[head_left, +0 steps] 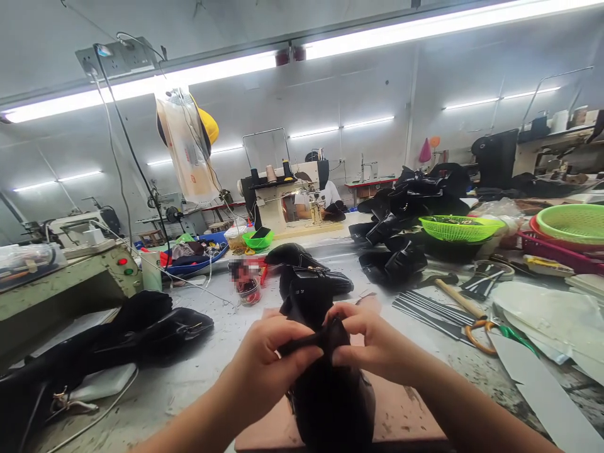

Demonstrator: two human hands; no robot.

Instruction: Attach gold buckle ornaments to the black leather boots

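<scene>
A black shoe upper (333, 402) stands in front of me over a pinkish-brown board (401, 415). My left hand (278, 352) pinches a folded black edge of it between thumb and fingers. From the other side my right hand (365, 336) grips the same upper near its top, thumb against the front. The two hands nearly meet there, and their fingertips partly hide the fold. Just beyond them lie further black uppers (316, 283), one with a zipper. A clear plastic cup (248, 292) sits to their left.
On the right lie a hammer (460, 299), scissors (481, 336), striped strips (431, 314) and white sheets (542, 321). Black uppers are heaped behind, beside a green basket (460, 229). More black pieces (155, 333) lie left. A person (316, 201) sits behind a sewing machine (278, 195).
</scene>
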